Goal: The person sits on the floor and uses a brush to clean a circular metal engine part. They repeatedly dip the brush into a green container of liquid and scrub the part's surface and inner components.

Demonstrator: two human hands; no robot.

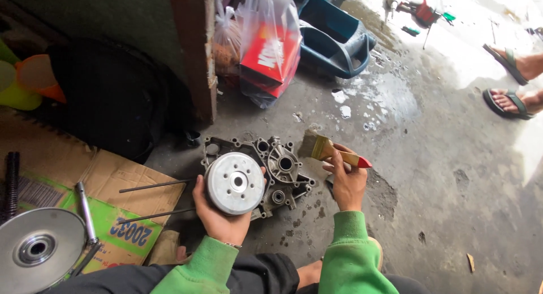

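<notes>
The round grey metal flywheel (235, 183) covers the left hand (218, 215) palm and much of the grey cast engine casing (283, 169). The shiny steel pulley disc (37, 250) runs off the bottom-left edge; two sandalled feet (512, 82) are cut off at the right edge.

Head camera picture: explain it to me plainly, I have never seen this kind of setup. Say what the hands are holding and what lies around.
This single view comes from a camera on a person's head, looking down at their own hands over a wet concrete floor. The left hand grips a round metal drum. The right hand holds a paintbrush with a red-tipped handle. Beneath them lies a grey engine casing. To the left, flattened cardboard carries thin rods and a shiny pulley disc. Another person's sandalled feet show at upper right.
</notes>
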